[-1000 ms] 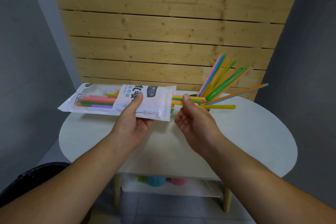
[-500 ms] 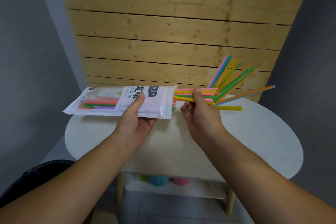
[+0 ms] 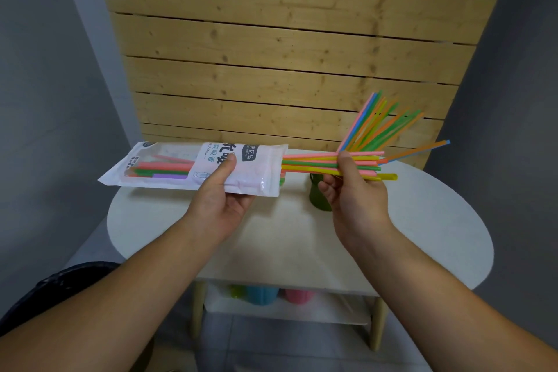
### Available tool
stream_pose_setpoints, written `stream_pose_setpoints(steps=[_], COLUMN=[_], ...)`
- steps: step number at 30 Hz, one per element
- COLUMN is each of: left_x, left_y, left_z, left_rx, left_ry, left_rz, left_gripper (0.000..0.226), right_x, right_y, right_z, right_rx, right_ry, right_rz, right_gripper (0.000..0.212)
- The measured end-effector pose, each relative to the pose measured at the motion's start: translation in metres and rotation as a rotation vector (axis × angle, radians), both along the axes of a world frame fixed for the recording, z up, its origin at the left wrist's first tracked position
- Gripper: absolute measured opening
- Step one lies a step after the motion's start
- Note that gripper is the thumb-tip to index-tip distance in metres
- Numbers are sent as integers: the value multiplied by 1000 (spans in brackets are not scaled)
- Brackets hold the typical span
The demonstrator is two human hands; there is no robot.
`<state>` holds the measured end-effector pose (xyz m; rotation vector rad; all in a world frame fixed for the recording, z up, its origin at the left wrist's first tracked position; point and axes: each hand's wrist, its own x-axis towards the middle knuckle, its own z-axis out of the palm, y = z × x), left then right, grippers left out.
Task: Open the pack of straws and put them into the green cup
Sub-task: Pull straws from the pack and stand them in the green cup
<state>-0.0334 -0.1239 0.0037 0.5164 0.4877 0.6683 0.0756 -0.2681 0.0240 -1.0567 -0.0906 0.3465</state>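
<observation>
1. The right hand (image 3: 356,199), pinching the straw bundle (image 3: 311,164), draws it farther from the straw pack (image 3: 181,166) gripped in the left hand (image 3: 223,205).
2. The bundle lies level above the green cup (image 3: 317,195); right hand nearer.

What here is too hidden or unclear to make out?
1. Head view: the green cup, mostly hidden by the right hand and the held straws.
2. Head view: how many straws remain in the pack; its white label and the left hand cover them.
3. Head view: coloured things on the lower shelf, cut off by the table top.
</observation>
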Motion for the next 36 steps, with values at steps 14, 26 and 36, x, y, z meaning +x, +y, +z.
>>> stream_pose_setpoints(steps=[14, 26, 36], left_x=[2, 1, -1], left_y=[-4, -7, 1], left_z=[4, 6, 2], left_rx=[24, 16, -8], left_ry=[-29, -22, -4], left_rz=[3, 7, 7], left_gripper=[22, 17, 24], right_x=[0, -1, 3], right_y=[14, 18, -9], right_z=[4, 2, 0], right_rx=[233, 93, 33], right_ry=[292, 145, -17], right_rz=[309, 244, 102], right_gripper=[11, 14, 13])
